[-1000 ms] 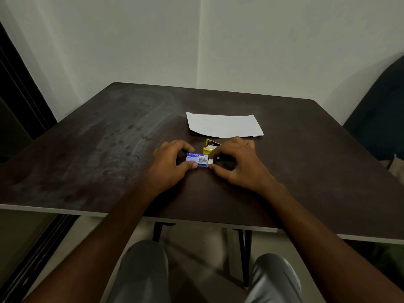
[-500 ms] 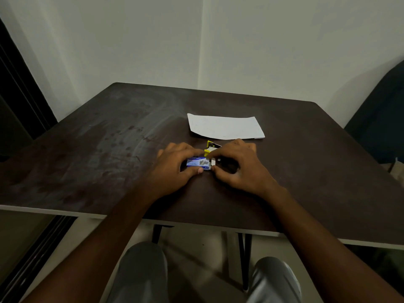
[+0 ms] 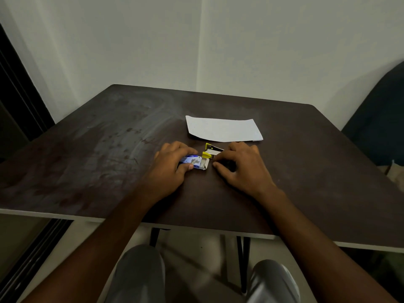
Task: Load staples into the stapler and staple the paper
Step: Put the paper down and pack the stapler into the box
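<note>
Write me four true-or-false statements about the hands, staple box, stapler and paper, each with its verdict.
1. The left hand grips the blue staple box. True.
2. The box's end flap facing the right hand is open. True.
3. The stapler is red. False: it is yellow and black.
4. The paper lies under the stapler. False: it lies flat on the table, beyond the stapler, not under it.

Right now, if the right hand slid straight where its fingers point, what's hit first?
Likely the open end of the staple box in the left hand; the stapler sits close behind, depth unclear.
</note>
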